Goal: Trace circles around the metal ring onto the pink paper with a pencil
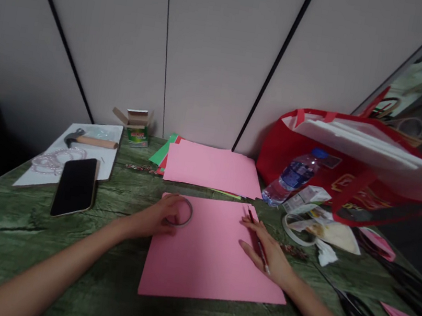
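Observation:
A pink sheet of paper [203,262] lies flat on the table before me. My left hand [162,217] is at its upper left with fingers curved around a thin grey ring [189,218], which rests on the paper. On the right side of the sheet, my right hand [270,251] has a dark red pencil [261,249] tucked in it, pointing up and away from me. The fingers of that hand reach over the paper, with the thumb apart. Behind the sheet lies a stack of more pink paper [213,166], with green and red sheets showing at its left edge.
To the left are a phone [76,185], a hammer [94,141] and a small open box [137,128]. A water bottle [293,175], a red bag [276,146], a tape roll [294,236] and black-handled scissors [357,309] are to the right. A panelled wall [217,64] stands behind.

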Demonstrator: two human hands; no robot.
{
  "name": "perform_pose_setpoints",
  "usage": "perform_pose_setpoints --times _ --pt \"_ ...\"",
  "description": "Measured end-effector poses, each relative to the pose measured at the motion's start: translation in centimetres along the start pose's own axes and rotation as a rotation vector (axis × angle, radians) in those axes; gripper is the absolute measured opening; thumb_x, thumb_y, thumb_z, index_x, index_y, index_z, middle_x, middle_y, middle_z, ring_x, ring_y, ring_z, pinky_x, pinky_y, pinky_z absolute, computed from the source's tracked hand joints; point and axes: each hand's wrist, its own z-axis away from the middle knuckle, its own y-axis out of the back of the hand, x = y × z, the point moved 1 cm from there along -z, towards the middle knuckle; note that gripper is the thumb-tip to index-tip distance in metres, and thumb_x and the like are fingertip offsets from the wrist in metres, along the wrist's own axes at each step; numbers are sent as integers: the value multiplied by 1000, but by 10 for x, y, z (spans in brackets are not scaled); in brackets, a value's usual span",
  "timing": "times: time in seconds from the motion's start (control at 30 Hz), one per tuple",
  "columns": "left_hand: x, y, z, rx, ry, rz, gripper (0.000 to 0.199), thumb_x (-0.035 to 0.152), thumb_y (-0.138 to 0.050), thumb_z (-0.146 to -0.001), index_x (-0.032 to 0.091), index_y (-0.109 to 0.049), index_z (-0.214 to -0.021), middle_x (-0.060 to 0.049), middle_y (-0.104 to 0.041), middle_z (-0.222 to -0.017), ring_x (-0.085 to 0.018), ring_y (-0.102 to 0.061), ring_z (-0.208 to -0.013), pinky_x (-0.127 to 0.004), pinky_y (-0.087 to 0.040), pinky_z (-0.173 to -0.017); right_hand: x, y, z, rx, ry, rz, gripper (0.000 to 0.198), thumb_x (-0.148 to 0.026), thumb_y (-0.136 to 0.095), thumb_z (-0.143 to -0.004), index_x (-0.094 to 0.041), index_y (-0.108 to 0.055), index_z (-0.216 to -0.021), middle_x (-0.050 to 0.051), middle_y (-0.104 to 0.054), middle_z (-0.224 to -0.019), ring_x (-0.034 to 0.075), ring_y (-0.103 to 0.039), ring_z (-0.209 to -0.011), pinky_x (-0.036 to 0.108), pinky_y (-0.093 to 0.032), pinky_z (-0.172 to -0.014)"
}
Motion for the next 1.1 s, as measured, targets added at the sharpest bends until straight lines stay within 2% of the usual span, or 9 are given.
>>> perform_pose_setpoints --times 0.2,0.37,0.43,0.53,0.6,0.67,0.8,0.93,1.1 --pt "-5 2 16 183 -7 -15 7 14 -50 -83 16 -52 -76 -12 -40 -139 -26 -22 -137 -47 -24 -109 -17 -9 -6 30 -41 27 38 -31 -50 -88 -22 -44 -125 13 -54 -127 26 -46 -124 52 -30 -108" --pt "3 16 19 463 160 -32 9 19 -42 -89 17 -50 -86 -12 -50 -126 -22 -44 -122 -42 -43 -96 -39 -24 -14 54 -18 29 38 -29 -50 -89 -22 -43 -126 14 -53 -128 27 -45 -125 55 -31 -105" --pt "15 12 13 520 120 -90 8 17 -42 -89 17 -50 -87 -12 -51 -124 -22 -42 -124 -43 -42 -97 -44 -28 -16 67 -16 35 39 -28 -50 -88 -21 -43 -126 14 -52 -129 27 -44 -126 56 -32 -105" --pt "33 -10 0 383 -38 -267 15 8 -39 -88 16 -51 -84 -13 -49 -127 -24 -29 -134 -48 -34 -105 -48 -29 -20 87 -22 49 39 -28 -52 -87 -21 -44 -125 14 -54 -127 28 -45 -124 56 -34 -103" --pt "40 -28 -8 292 -77 -401 18 2 -40 -84 14 -52 -88 -15 -48 -128 -27 -25 -135 -55 -25 -108 -50 -26 -24 81 -32 61 40 -28 -54 -86 -22 -45 -124 13 -57 -123 29 -48 -121 55 -37 -100" --pt "41 -43 -15 245 -75 -477 24 -1 -39 -81 11 -53 -96 -17 -49 -127 -29 -27 -134 -58 -24 -108 -51 -21 -31 40 -44 76 40 -27 -56 -84 -23 -47 -123 12 -59 -120 29 -52 -117 55 -38 -98" --pt "35 -57 -19 225 -48 -549 27 4 -44 -83 9 -53 -108 -17 -56 -117 -30 -38 -128 -55 -31 -105 -53 -16 -51 0 -9 25 41 -30 -61 -82 -24 -47 -121 11 -58 -121 29 -52 -117 56 -37 -99" --pt "31 -56 -15 254 -61 -616 20 24 -54 -87 11 -56 -102 -16 -59 -115 -33 -46 -122 -55 -37 -101 -53 -25 -71 -55 60 -178 56 -29 -67 -78 -23 -39 -126 14 -47 -133 26 -45 -125 45 -43 -99" --pt "32 -57 -6 286 -117 -711 15 21 -48 -89 11 -55 -98 -18 -57 -118 -35 -43 -124 -54 -39 -99 -48 -42 -85 -101 56 -259 60 -29 -77 -69 -25 -43 -118 14 -49 -130 30 -44 -124 50 -41 -99"
